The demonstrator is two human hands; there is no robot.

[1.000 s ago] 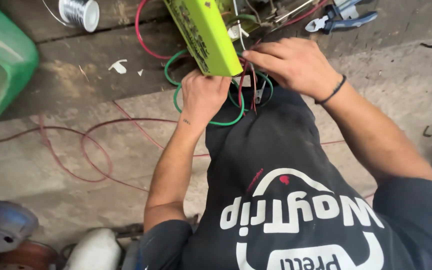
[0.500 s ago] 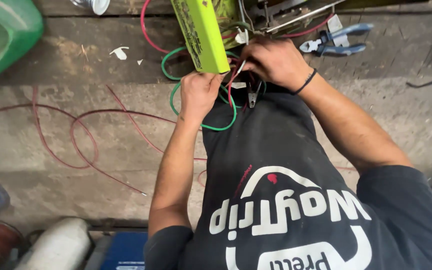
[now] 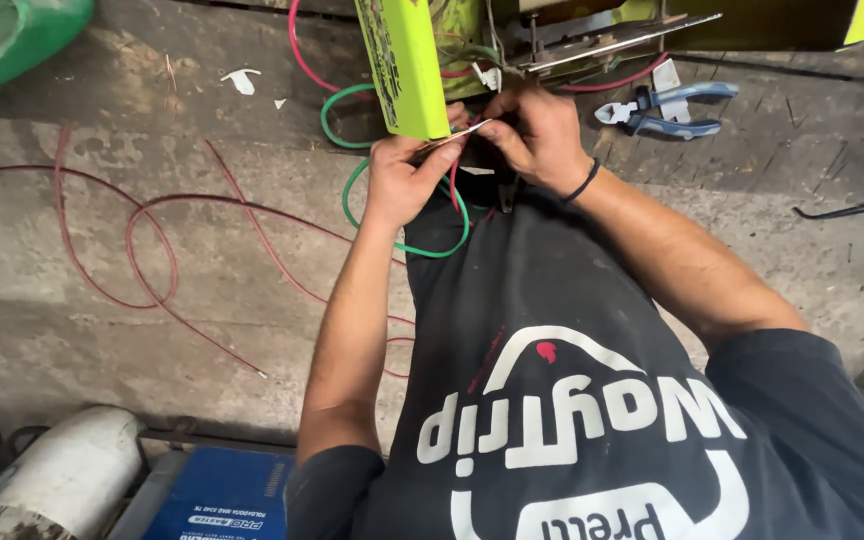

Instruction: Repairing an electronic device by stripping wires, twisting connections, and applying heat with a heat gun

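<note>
Both hands met just below the yellow-green case (image 3: 404, 65). The left hand (image 3: 402, 180) and right hand (image 3: 537, 135) pinched a thin pale strip (image 3: 457, 138) between them. Wires (image 3: 407, 240) hung loose; the pliers (image 3: 667, 108) lay unused, so wiring looked unfinished.

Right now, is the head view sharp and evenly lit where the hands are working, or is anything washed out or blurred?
Head view: even, soft light with no hard shadows; the left hand and right hand are reasonably sharp, the thin strip between them slightly bright; the yellow-green casing looks saturated but not blown out; the wide lens stretches the edges; the white cylinder at bottom left is soft.
</note>
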